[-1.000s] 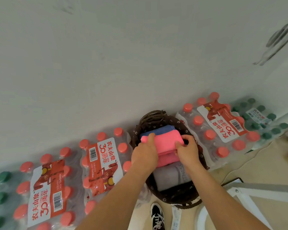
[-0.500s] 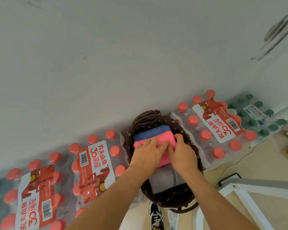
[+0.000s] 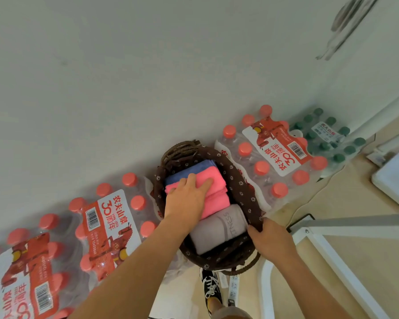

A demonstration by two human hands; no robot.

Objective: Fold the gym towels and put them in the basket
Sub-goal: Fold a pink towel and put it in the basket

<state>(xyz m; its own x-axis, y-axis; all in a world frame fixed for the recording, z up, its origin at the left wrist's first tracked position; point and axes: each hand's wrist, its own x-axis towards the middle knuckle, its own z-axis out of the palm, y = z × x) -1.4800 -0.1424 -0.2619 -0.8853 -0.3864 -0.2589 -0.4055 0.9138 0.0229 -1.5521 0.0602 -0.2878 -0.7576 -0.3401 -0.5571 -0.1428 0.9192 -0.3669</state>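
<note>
A dark brown basket (image 3: 240, 187) with a flower-print lining stands against the wall between packs of bottles. Inside lie folded towels: a blue towel (image 3: 189, 169) at the far end, a pink towel (image 3: 217, 192) in the middle and a grey towel (image 3: 219, 229) nearest me. My left hand (image 3: 187, 199) lies flat on the pink towel, fingers spread, pressing down on it. My right hand (image 3: 267, 238) grips the basket's near right rim.
Shrink-wrapped packs of red-capped water bottles (image 3: 106, 224) flank the basket, a second such pack (image 3: 272, 155) on the right, with a green-capped pack (image 3: 327, 134) beyond. A white frame (image 3: 332, 256) is at lower right. My shoe (image 3: 211, 288) is below the basket.
My right hand has left the pink towel and moved down to the basket's rim. My left hand stays pressed on the pink towel, which now lies lower in the basket.
</note>
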